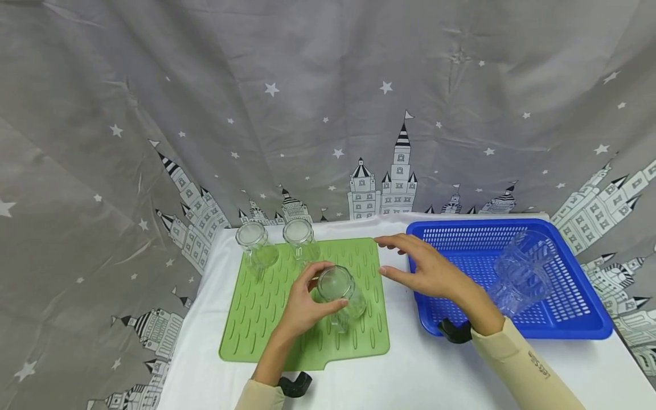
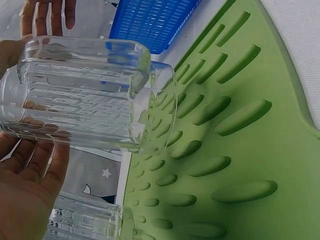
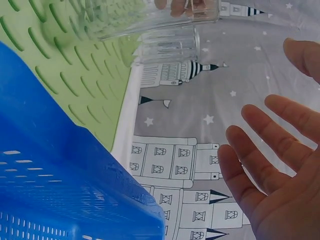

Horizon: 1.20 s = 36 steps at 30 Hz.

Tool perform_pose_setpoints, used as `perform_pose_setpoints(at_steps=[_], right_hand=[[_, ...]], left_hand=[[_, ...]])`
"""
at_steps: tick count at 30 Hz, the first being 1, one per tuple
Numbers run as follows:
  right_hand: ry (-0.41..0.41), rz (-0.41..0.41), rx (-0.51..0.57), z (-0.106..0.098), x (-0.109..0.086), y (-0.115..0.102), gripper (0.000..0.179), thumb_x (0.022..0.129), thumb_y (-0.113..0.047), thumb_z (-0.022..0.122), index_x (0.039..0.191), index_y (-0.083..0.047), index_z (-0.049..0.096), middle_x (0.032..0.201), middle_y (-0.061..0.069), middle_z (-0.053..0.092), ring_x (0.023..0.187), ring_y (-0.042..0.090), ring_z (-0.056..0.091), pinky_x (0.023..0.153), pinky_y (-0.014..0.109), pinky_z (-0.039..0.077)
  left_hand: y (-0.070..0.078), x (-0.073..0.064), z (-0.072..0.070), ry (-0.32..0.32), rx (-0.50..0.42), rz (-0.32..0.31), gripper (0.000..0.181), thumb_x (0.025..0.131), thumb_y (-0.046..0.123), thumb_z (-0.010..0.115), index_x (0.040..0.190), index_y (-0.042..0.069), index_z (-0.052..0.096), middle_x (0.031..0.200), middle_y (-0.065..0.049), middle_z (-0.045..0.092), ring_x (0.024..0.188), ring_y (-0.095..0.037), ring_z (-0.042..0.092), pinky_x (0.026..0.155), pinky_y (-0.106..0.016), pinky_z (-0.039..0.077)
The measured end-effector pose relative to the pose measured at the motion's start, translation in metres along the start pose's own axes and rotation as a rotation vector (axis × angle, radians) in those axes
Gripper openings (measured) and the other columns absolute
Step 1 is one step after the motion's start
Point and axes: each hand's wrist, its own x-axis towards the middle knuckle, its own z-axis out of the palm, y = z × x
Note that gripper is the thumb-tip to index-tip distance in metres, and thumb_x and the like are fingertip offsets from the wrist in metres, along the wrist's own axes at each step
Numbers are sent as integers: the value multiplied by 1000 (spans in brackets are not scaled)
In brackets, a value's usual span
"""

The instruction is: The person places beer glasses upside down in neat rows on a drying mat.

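Observation:
My left hand [image 1: 309, 302] grips a clear glass mug [image 2: 80, 110] near its upper end, thumb on one side and fingers on the other. This mug stands upside down, its mouth low over the green ribbed mat [image 1: 256, 330] and its handle along the side. My right hand [image 1: 422, 266] hovers between the mat and the blue basket [image 1: 512, 329], holding nothing; its fingers are spread and relaxed in the right wrist view. Two more upturned glass mugs, one at the mat's far left corner [image 1: 258, 250] and one beside it [image 1: 301, 242], stand at the back.
Clear glass mugs [image 1: 523, 276] lie in the right part of the perforated blue basket, overlapping each other. A white cloth [image 1: 389, 381] covers the table under mat and basket. Behind the table hangs a grey curtain [image 1: 307, 68] printed with castles and stars.

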Motion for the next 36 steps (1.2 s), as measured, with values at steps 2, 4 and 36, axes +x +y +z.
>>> perform_pose_setpoints(at_steps=[2, 4, 36], right_hand=[[-3, 4, 2, 1, 0, 0, 57, 101, -33, 77, 154, -25, 58, 144, 1, 68, 131, 26, 65, 106, 52, 58], [-4, 7, 2, 1, -1, 0, 56, 101, -33, 76, 154, -25, 58, 144, 1, 68, 131, 25, 65, 106, 52, 58], [50, 138, -81, -17, -46, 32, 46, 103, -30, 74, 146, -16, 65, 143, 6, 69, 122, 35, 68, 102, 60, 59]], left_hand=[[1, 0, 0, 0, 4, -3, 73, 77, 20, 98, 141, 25, 64, 140, -3, 64, 129, -22, 61, 111, -37, 54], [2, 0, 0, 0, 10, -7, 73, 77, 21, 99, 141, 26, 64, 140, -2, 64, 130, -23, 61, 110, -38, 54], [-3, 63, 14, 125, 190, 11, 83, 75, 28, 101, 147, 25, 61, 142, 0, 62, 132, -25, 61, 118, -51, 50]])
